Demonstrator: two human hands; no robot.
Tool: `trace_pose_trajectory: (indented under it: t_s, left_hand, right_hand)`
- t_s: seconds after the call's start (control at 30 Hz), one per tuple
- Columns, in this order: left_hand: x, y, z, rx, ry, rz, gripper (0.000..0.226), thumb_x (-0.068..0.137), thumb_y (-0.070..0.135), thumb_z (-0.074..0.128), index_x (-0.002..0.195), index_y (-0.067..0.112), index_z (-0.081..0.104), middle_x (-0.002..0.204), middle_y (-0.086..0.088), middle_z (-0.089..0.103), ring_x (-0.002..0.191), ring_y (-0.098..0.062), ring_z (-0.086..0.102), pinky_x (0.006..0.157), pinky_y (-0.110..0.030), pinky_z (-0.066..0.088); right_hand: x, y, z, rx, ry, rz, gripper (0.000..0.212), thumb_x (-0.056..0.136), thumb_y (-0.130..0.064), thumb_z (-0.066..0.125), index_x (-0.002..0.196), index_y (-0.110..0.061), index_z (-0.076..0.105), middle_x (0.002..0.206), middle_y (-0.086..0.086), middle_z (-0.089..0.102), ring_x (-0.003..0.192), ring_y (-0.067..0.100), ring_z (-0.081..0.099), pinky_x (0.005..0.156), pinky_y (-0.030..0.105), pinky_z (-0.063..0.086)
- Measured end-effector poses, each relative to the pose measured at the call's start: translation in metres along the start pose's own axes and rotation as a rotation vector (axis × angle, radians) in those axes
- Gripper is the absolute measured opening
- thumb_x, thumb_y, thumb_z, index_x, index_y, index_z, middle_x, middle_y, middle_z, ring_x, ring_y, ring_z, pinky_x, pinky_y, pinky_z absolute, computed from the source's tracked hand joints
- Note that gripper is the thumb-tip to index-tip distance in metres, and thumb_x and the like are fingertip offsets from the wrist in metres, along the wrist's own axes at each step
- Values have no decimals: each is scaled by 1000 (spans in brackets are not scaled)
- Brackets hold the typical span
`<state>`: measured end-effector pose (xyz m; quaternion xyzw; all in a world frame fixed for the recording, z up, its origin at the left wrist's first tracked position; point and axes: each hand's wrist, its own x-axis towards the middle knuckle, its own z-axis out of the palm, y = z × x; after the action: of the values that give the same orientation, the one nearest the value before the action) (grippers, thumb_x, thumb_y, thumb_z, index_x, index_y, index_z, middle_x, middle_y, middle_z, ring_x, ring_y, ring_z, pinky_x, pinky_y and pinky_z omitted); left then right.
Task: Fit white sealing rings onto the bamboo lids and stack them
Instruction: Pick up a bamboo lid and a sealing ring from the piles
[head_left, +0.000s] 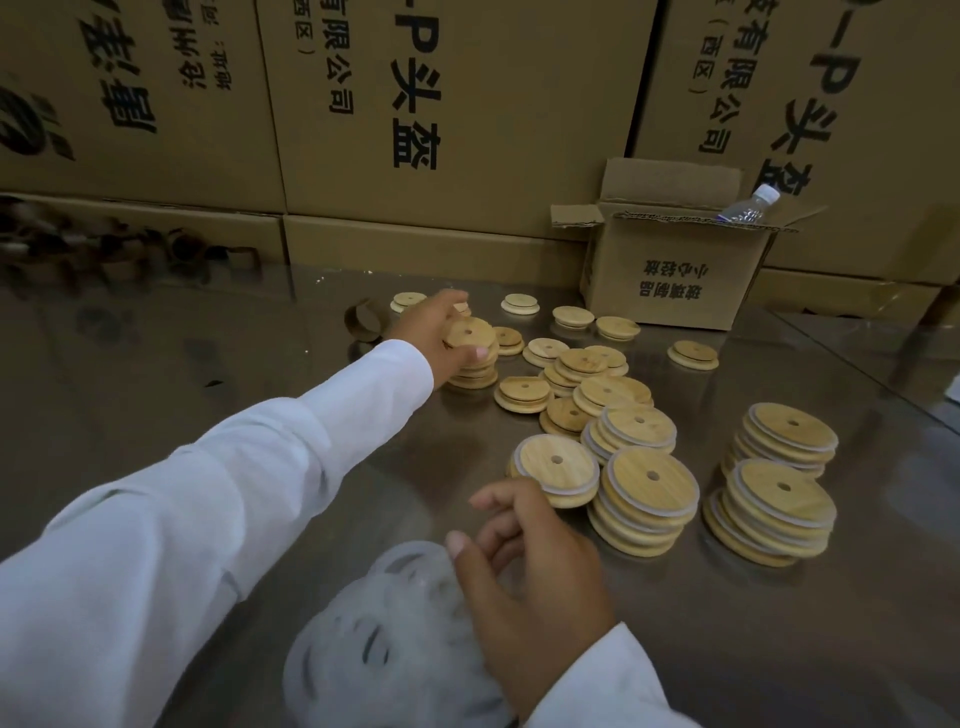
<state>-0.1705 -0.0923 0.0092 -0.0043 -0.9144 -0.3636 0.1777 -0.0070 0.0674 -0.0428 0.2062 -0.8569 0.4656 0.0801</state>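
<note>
1. Head view. Steel table (182, 364), shiny surface, with large printed cartons (457, 130) stacked along its far edge.
2. Left hand (428, 327) is stretched out towards the far edge in a white sleeve (234, 467). Its fingers grasp the rim of a bamboo lid (470, 332), thumb on the near side. The lid sits on top of a short stack of lids (475, 371).
3. Right hand (535, 587) is close to the near edge, over a heap of white sealing rings (384, 644). Fingers are released and loosely curled, thumb tip just at the heap's top.
4. Loose lids (584, 364) are scattered mid-table, some overlapping, some single.
5. Ringed stacks (647, 499) stand nearer the right side, white bands showing between the lids. Four stacks, plus a low one (553, 475) just beside the right hand's fingertips.
6. A small open carton (670, 280) stands at the far right, with a plastic bottle (748, 205) lying in its top.
7. A brown cardboard ring (366, 322) lies left of the left hand.
</note>
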Motion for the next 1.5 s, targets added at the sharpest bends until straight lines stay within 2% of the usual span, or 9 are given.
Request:
trace_pose_trajectory:
  t_s: [0.27,0.37,0.53,0.67,0.83,1.03,1.2,1.3,1.5]
  left_hand:
    - [-112,30,-44,-228,30,321,72,64,17,81,123,34,45,116,8,57,112,-6,51,97,-23,38]
    - [-148,34,-43,-230,-2,375,74,62,16,82,121,39,43,118,11,57,115,-5,50,100,-24,38]
    - [-170,26,-34,-181,0,454,76,62,16,82,118,43,39,116,25,48,115,-5,47,98,-17,37]
    - [-170,17,-30,-410,-157,183,85,60,33,83,127,39,32,127,15,43,118,3,43,94,-10,36]
    - [-167,8,-29,-704,-123,-35,26,65,37,65,80,16,64,76,6,68,74,-6,61,74,-19,48]
    - [-160,0,-27,-807,-75,-132,10,75,23,65,74,14,64,66,4,67,65,-12,60,68,-29,51]
    - [-155,-8,-28,-754,31,-229,10,82,19,65,75,13,62,72,-5,67,72,-20,63,74,-37,54]
    - [-154,-8,-26,-786,29,-251,13,81,19,65,71,13,60,72,-7,66,75,-26,62,79,-42,53]
    - [-153,-10,-25,-923,22,-306,16,84,13,61,70,9,54,79,-9,65,77,-22,64,60,-29,57]
  right_hand:
    - [9,-14,-12,385,211,227,36,85,-38,54,117,-26,46,84,-6,64,71,3,62,67,15,48]
    - [12,-19,-19,573,213,290,23,89,-35,48,100,-16,57,75,1,68,55,5,61,51,9,45]
    - [9,-21,-19,529,85,223,27,89,-22,55,65,-12,60,52,1,65,49,12,57,57,20,48]
    - [9,-15,-18,509,141,196,22,88,-23,57,68,-14,63,51,0,63,49,9,58,55,19,48]
    - [9,-11,-13,474,52,117,15,85,-24,59,83,-11,65,56,-4,63,49,7,57,57,16,47]
    - [9,-4,-9,221,74,113,37,69,-59,51,86,-26,58,71,-2,64,64,12,58,64,22,46]
    - [8,9,-8,-192,-69,101,3,83,-33,60,82,-31,63,78,-9,57,62,1,47,58,12,34]
    - [8,11,-6,-243,-109,68,17,84,-33,60,99,-29,68,84,-9,51,69,0,45,65,17,33]
    - [7,7,-5,-238,-199,6,17,85,-34,59,99,-42,66,87,-9,44,82,5,44,69,16,34]
